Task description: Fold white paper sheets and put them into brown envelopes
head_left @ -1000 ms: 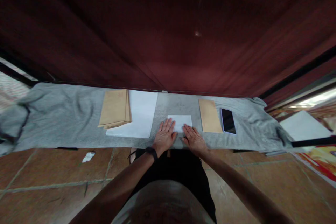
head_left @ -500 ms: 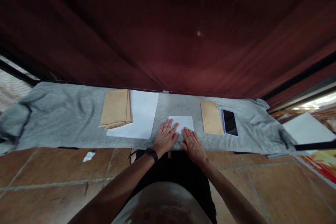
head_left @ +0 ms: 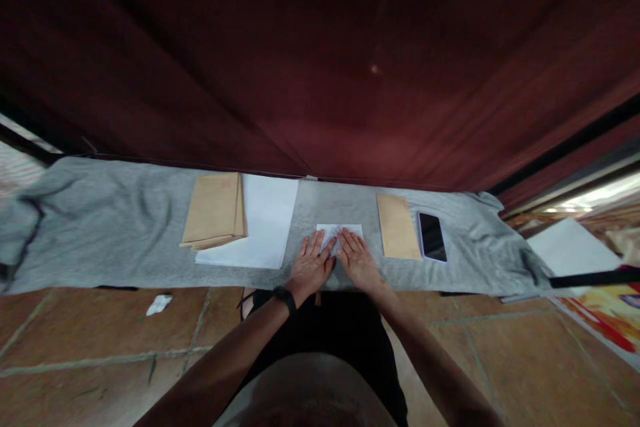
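Observation:
A small white folded sheet of paper (head_left: 326, 230) lies on the grey cloth in front of me, its lower part covered by both hands. My left hand (head_left: 312, 263) rests on its left side, palm down with the fingers stretched out. Flat on its right side is my right hand (head_left: 359, 259), fingers extended and slanting toward the left. Neither hand grips anything. To the left, larger white sheets (head_left: 270, 220) lie partly under a stack of brown envelopes (head_left: 213, 207). A single brown envelope (head_left: 399, 227) sits to the right of my right hand.
A phone (head_left: 433, 237) lies right of the single envelope. Grey cloth (head_left: 135, 227) covers the narrow bench, and a dark red curtain (head_left: 310, 80) hangs behind it. Crumpled white paper (head_left: 159, 304) is on the tiled floor. A white panel (head_left: 573, 247) stands at the far right.
My right hand has slid up and left onto the paper, closer to my left hand. The whole view has shifted slightly; the envelopes and phone keep their places on the cloth.

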The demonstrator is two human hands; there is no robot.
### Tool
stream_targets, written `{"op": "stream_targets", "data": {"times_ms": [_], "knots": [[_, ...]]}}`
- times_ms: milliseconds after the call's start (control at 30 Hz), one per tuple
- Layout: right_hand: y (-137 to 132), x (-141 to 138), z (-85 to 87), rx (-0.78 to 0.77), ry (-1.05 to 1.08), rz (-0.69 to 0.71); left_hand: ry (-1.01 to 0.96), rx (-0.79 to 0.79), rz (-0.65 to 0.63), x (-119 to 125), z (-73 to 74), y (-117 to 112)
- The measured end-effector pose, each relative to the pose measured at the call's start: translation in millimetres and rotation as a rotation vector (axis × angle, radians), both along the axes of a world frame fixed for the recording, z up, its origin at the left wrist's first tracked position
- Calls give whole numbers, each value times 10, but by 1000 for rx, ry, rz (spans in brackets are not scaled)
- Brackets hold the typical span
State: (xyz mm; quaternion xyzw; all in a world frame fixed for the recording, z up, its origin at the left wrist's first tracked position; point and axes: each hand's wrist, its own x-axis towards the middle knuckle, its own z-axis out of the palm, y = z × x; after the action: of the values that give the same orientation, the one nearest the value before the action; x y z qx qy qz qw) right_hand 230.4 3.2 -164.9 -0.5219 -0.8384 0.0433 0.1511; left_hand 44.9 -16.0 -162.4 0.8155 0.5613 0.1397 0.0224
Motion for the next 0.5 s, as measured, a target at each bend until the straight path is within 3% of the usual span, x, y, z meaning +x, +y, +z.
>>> {"op": "stream_targets", "data": {"times_ms": [200, 367, 500], "knots": [[97, 1, -91, 38, -45, -133, 1, -1, -6, -9, 8, -6], [157, 72, -59, 13, -79, -216, -13, 9, -5, -9, 1, -3], [224, -42, -21, -10, -74, -173, -13, 29, -4, -5, -5, 0]]}}
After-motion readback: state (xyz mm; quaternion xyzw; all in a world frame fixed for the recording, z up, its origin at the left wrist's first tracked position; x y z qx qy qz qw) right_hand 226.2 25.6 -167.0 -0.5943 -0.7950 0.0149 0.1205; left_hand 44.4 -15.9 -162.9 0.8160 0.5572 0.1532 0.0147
